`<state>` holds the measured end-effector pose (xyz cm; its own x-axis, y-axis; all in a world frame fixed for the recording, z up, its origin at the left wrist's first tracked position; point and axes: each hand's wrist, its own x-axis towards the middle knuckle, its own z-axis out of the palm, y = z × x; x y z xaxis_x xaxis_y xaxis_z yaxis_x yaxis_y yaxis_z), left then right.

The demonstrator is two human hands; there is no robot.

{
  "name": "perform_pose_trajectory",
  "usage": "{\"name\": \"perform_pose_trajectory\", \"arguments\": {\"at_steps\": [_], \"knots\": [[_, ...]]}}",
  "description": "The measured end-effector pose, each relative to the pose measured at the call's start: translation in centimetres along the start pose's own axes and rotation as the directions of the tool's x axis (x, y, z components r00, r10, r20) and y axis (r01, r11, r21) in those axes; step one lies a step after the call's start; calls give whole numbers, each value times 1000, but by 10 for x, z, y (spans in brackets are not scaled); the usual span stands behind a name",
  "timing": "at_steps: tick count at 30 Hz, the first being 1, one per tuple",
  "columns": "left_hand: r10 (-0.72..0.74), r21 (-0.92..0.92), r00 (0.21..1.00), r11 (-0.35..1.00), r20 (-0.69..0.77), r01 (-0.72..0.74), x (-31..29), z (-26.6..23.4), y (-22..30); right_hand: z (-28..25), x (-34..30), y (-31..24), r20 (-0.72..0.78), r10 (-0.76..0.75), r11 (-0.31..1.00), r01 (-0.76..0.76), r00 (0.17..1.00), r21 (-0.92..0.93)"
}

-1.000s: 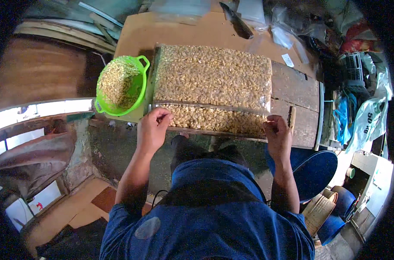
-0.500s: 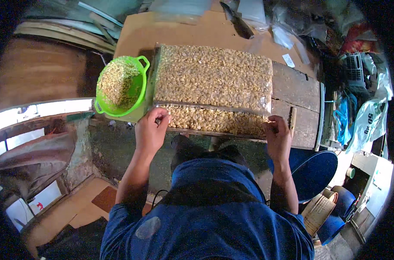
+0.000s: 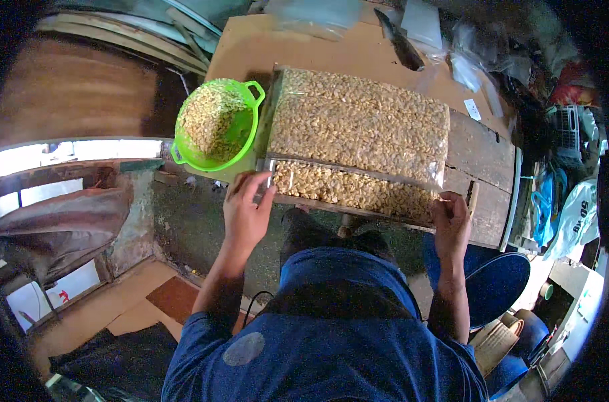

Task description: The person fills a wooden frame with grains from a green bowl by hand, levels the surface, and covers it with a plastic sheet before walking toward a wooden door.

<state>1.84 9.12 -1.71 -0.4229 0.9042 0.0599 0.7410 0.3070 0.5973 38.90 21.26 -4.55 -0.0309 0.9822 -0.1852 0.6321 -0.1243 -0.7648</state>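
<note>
Several rows of pale split beans lie under clear plastic (image 3: 358,124) on a wooden table. The nearest row is a long bag of beans (image 3: 351,191), its plastic shining at the left end. My left hand (image 3: 247,213) is at that end, thumb and forefinger apart beside the glossy edge. At the opposite end, my right hand (image 3: 453,224) has its fingers pinched together on the bag's corner, which they partly hide. A bright green colander (image 3: 251,137) with two handles stands left of the rows, with loose beans (image 3: 209,117) heaped in it.
Bare planks (image 3: 482,161) and a short wooden stick (image 3: 474,197) lie to the right. Across the far side is brown board (image 3: 251,47) with plastic sheets (image 3: 421,23) and a dark blade-like piece (image 3: 399,43). A blue round container (image 3: 495,288) stands below the table's right end.
The whole view has shifted, so table and hands sit further right. My left thumb and forefinger have spread apart at the bag's end. My right hand stays at its corner.
</note>
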Motion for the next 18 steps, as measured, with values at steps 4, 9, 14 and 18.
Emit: {"name": "perform_pose_trajectory", "arguments": {"at_steps": [4,9,14,18], "knots": [[218,93,976,971,13,-219,-9,2,3,-1,0,-2,4,67,993,-67,998,93],[144,56,985,987,95,-150,-18,4,1,-3,-1,3,-22,4,997,-6,1000,-71],[300,172,925,923,234,-343,-25,9,26,4,-5,-6,-69,-104,991,98,992,-89],[279,236,889,896,363,-377,-34,19,36,0,-7,-10,-9,-17,1000,17,1000,1]]}}
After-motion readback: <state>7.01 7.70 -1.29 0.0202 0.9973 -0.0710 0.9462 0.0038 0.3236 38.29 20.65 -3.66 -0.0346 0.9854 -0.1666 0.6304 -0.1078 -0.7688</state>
